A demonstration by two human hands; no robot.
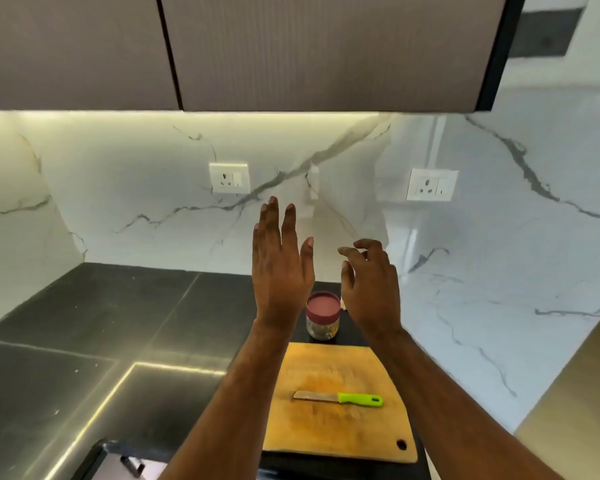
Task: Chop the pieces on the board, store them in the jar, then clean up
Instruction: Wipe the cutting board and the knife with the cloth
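Both hands are raised and hold nothing: the left hand (280, 268) flat, the right hand (369, 285) loosely curled. The closed jar (323, 315) stands beyond the board (336, 434) (knife (338, 398) on it). For cleaning, lift the knife by its handle first.

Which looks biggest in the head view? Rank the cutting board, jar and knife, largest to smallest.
1. cutting board, clearly largest.
2. knife and jar: unsure. The knife is longer, but it lies nearer the camera, and the jar is bulkier.
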